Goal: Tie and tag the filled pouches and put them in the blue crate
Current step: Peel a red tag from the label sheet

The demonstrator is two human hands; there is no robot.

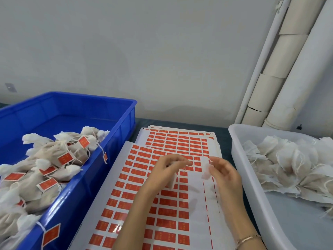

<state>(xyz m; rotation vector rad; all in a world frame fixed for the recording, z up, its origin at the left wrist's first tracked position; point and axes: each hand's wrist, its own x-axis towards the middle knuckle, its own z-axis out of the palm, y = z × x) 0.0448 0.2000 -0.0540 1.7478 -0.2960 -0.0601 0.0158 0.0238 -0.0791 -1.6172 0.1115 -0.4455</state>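
Observation:
Over the sticker sheets, my left hand and my right hand are raised close together, both motion-blurred. A small white pouch is pinched in my right fingertips. My curled left fingers grip another bit of white fabric, and a short string hangs between the hands. Whether both bits belong to one pouch is unclear. The blue crate at the left holds several tied pouches with red tags. A white tub at the right holds several untagged filled pouches.
Sheets of red tag stickers lie stacked on the dark table between crate and tub, with peeled bare rows under my right hand. A grey wall stands behind. Pale pipes run up the right corner. One tagged pouch hangs over the crate's front wall.

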